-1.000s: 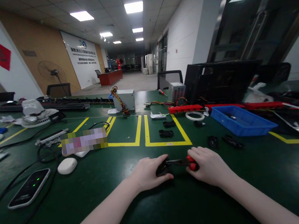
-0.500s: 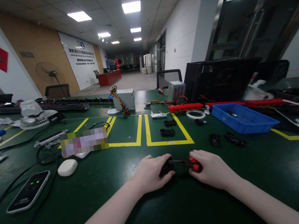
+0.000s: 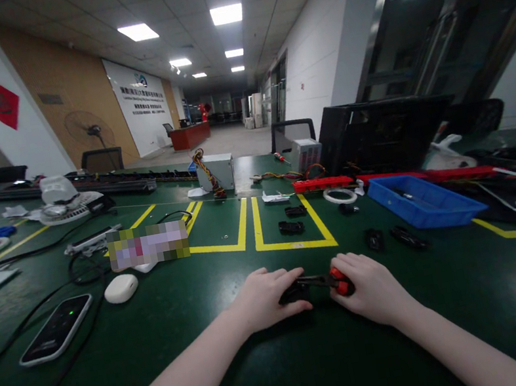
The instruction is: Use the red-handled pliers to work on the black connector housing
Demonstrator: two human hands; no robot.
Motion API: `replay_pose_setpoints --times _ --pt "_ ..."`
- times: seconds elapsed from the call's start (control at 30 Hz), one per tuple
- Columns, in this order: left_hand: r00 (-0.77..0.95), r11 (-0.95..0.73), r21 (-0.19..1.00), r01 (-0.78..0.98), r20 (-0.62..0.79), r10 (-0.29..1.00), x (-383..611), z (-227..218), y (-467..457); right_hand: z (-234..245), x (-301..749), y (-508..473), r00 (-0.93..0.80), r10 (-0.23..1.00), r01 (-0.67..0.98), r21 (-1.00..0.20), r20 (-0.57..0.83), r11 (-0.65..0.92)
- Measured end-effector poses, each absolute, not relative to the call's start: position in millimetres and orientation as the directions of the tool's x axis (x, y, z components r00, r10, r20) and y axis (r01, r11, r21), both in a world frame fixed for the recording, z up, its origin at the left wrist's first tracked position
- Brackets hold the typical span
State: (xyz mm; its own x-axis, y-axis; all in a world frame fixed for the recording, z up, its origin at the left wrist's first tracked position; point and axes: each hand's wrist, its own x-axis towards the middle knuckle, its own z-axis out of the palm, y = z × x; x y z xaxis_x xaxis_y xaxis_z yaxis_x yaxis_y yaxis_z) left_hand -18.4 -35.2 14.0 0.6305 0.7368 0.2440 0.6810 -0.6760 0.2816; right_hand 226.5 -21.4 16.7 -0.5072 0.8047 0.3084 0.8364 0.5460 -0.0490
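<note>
My left hand (image 3: pixel 267 298) is closed around a small black bundle (image 3: pixel 295 291), mostly hidden by the fingers; it resembles the dark cable bundles on the table. In my right hand (image 3: pixel 370 286) is a pair of long-nosed pliers (image 3: pixel 321 280) with red grips. Their dark jaws point left and meet the black bundle at my left fingertips. Whether the jaws pinch it, I cannot tell. Both hands are low over the green table (image 3: pixel 290 373). Beyond them, black cable bundles (image 3: pixel 291 227) lie inside a yellow taped box, and more bundles (image 3: pixel 408 237) lie to the right.
A blue tray (image 3: pixel 434 215) stands at right, with a white ring (image 3: pixel 340 196) beside it. At left are a black device with a green light (image 3: pixel 56 329), a white rounded case (image 3: pixel 121 288) and loose cables. Farther back stand a power supply box (image 3: pixel 219 173) and a black monitor (image 3: pixel 378 135).
The whole view has shifted slightly. Both hands have moved a little to the right, and the pliers still meet the black bundle.
</note>
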Motion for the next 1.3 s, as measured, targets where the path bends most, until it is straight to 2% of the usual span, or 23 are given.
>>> replay_pose_setpoints --times 0.3,0.7,0.97,1.13,1.3 --pt "0.644 -0.704 0.297 0.645 0.283 0.71 -19.7 13.4 -34.9 19.1 225.9 -22.2 -0.538 0.791 0.824 -0.018 0.29 0.567" --pt "0.667 -0.734 0.156 0.661 0.327 0.67 -19.2 10.4 -31.1 19.7 225.2 -23.1 -0.538 0.793 0.825 -0.013 0.286 0.565" --pt "0.635 -0.715 0.211 0.666 0.343 0.692 -18.2 7.6 -30.0 16.8 226.9 -20.7 -0.542 0.786 0.819 -0.023 0.299 0.574" --pt "0.636 -0.718 0.167 0.676 0.36 0.682 -17.0 6.7 -29.5 17.8 225.2 -20.4 -0.512 0.821 0.832 -0.09 0.255 0.547" --pt "0.657 -0.734 0.163 0.659 0.352 0.667 -18.3 6.9 -28.9 20.0 224.5 -22.0 -0.514 0.823 0.835 -0.082 0.241 0.545"
